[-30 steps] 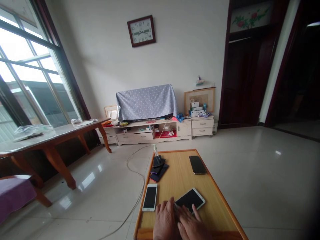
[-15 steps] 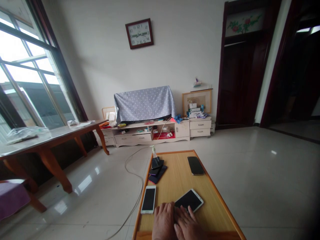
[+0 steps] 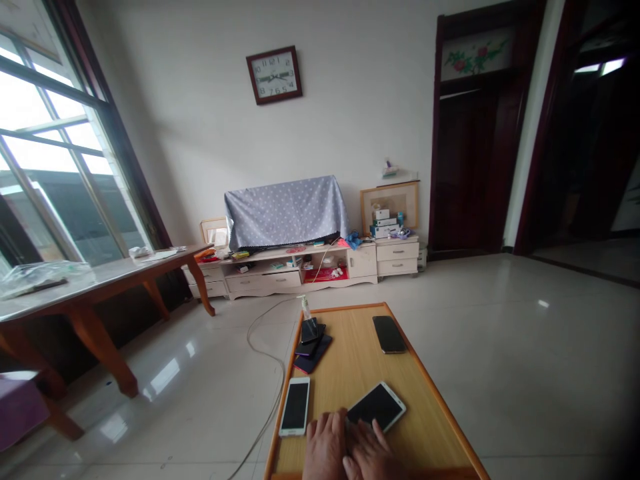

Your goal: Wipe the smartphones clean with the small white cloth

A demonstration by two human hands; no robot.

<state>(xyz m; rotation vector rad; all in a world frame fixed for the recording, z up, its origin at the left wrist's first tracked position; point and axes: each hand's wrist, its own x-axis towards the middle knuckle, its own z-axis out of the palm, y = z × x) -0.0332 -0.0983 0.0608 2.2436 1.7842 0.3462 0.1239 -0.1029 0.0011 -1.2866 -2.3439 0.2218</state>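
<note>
My left hand (image 3: pixel 325 445) lies palm down at the near end of the wooden table, fingers slightly bent, nothing visible in it. Close beside it, my right hand (image 3: pixel 371 450) stretches its fingers forward, thumb against the left hand. The right fingertips meet the lower edge of a white smartphone (image 3: pixel 379 407) with a dark screen, lying at a slant. Left of my hands is a second white smartphone (image 3: pixel 295 405). Farther up, several dark phones (image 3: pixel 313 353) form an overlapping pile, and another black phone (image 3: pixel 389 334) rests at the far right.
A pump bottle (image 3: pixel 305 308) stands at the table's (image 3: pixel 345 347) far left corner. A cable (image 3: pixel 265 352) runs over the floor to the left. Beyond is a low white cabinet (image 3: pixel 363 262) with a cloth-covered object (image 3: pixel 287 210). A larger table (image 3: pixel 120 273) stands by the window.
The whole view has shifted slightly, with the room appearing a little lower and farther left. Both hands and the phones keep nearly the same arrangement.
</note>
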